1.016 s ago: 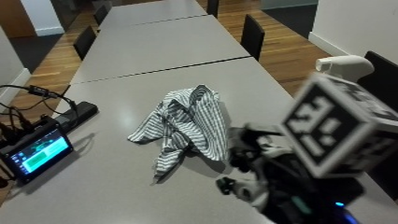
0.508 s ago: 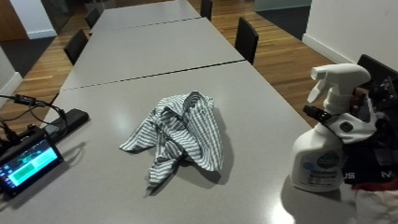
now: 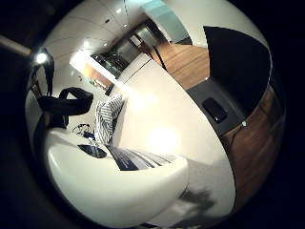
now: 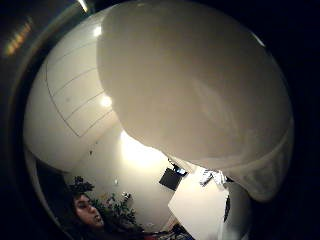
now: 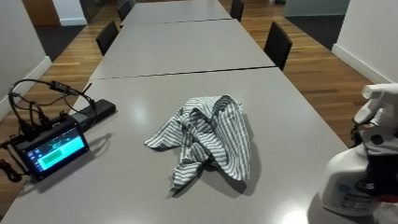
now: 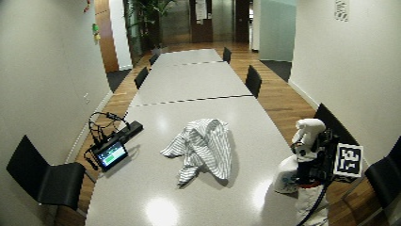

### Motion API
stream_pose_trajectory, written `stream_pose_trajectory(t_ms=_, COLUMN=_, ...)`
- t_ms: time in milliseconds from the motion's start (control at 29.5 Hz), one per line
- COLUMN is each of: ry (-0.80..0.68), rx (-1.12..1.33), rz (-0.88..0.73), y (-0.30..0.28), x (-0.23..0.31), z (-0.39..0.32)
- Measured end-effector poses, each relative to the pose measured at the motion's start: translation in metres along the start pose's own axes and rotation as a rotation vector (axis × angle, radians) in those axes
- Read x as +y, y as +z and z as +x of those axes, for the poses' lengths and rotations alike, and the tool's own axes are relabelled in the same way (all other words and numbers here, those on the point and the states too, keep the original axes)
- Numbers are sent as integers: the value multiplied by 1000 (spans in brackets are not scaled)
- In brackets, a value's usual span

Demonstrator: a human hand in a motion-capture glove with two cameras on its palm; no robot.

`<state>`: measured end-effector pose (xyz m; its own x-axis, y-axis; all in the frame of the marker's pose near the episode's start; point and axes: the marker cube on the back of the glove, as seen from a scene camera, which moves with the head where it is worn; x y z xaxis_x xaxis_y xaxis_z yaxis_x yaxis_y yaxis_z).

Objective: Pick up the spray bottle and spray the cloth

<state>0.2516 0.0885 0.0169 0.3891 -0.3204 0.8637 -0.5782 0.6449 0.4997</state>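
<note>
A long grey tabletop fills the frame. At centre lies a crumpled striped cloth; at lower right stands a white spray bottle; at lower left a small lit screen stands — black cables and a black box just behind it.

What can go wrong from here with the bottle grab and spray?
1. The spray bottle stands near the table edge; a clumsy grab by the right hand might knock it off.
2. The cloth lies well away from the bottle, so spray fired from here would likely wet the table instead.
3. A screen with cables sits beyond the cloth; overspray might reach it.
</note>
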Motion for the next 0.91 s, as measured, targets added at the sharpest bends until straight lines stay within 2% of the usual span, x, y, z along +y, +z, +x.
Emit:
stream_pose_trajectory(t_ms=169, ry=-37, rx=90, rz=27, y=-21, x=-7, z=15)
stream_pose_trajectory(t_ms=305, ry=-109, rx=300, rz=-68, y=-7, x=-15, z=8)
stream_pose_trajectory(t_ms=406, ry=-232, rx=553, rz=-158, y=23, x=-39, z=-1)
stream_pose_trajectory(t_ms=576, ry=-494, rx=1165, rz=-246, y=73, x=-66, z=-15)
stream_pose_trajectory(t_ms=643, ry=-609, rx=1330, rz=-263, y=88, x=-69, z=-22)
stream_pose_trajectory(t_ms=779, ry=-724, rx=1445, rz=-267, y=104, x=-72, z=-31)
stream_pose_trajectory(t_ms=914, ry=-689, rx=1395, rz=-268, y=105, x=-70, z=-35)
